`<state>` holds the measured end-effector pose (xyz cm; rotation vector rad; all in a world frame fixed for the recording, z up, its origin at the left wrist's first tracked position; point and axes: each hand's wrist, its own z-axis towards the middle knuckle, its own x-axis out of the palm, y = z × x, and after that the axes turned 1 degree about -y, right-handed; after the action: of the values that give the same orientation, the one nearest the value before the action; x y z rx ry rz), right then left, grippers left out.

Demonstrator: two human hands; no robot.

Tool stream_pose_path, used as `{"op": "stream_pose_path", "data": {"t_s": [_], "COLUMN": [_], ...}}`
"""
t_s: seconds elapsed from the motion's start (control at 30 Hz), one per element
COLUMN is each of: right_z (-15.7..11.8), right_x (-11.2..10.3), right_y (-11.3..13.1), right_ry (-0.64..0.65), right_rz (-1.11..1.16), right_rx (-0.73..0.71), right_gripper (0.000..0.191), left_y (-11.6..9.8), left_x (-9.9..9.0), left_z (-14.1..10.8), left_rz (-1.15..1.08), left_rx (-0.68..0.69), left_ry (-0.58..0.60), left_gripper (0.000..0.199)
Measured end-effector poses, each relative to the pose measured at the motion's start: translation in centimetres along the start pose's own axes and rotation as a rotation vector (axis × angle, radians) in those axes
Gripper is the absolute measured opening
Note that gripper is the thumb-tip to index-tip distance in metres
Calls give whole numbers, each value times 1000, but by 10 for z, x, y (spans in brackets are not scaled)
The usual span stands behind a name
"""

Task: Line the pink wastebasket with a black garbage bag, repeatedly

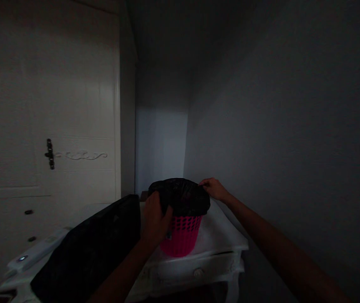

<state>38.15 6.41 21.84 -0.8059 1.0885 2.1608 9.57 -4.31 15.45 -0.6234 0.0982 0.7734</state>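
A pink basket with a perforated upper wall stands upright on a white table. Its mouth is lined with a black plastic bag, folded down over the rim. At the near left of the rim, my left hand is on the bag, fingertips partly hidden and thumb apart from them. My right hand pinches the bag's edge at the far right of the rim. Another piece of black plastic lies to the left, beside my left forearm.
A white power strip with a cord lies at the table's left. Behind stands a white wardrobe with a dark handle. A grey wall rises close on the right. The table's front has a drawer with a knob.
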Motion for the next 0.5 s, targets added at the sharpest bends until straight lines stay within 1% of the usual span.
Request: {"op": "stream_pose_path", "data": {"t_s": [0.1, 0.2, 0.27, 0.33, 0.4, 0.5], "right_z": [4, 8, 9, 9, 9, 11], "right_x": [-6, -10, -9, -4, 2, 8], "right_y": [4, 7, 8, 9, 12, 16], "right_ry": [29, 60, 73, 71, 58, 71], "right_rz": [-120, -192, -243, -299, -351, -430], "right_rx": [-23, -43, -46, -44, -40, -45], "right_gripper": [37, 37, 37, 37, 37, 37], "left_y": [-4, -6, -10, -16, -23, -29], "left_x": [7, 6, 3, 1, -1, 0], "left_z": [1, 1, 1, 2, 2, 3], "left_rz": [8, 73, 113, 125, 138, 227], "left_rx": [10, 27, 79, 162, 244, 314], "left_ry": [40, 65, 66, 71, 108, 185], "left_gripper": [37, 36, 32, 27, 21, 18]}}
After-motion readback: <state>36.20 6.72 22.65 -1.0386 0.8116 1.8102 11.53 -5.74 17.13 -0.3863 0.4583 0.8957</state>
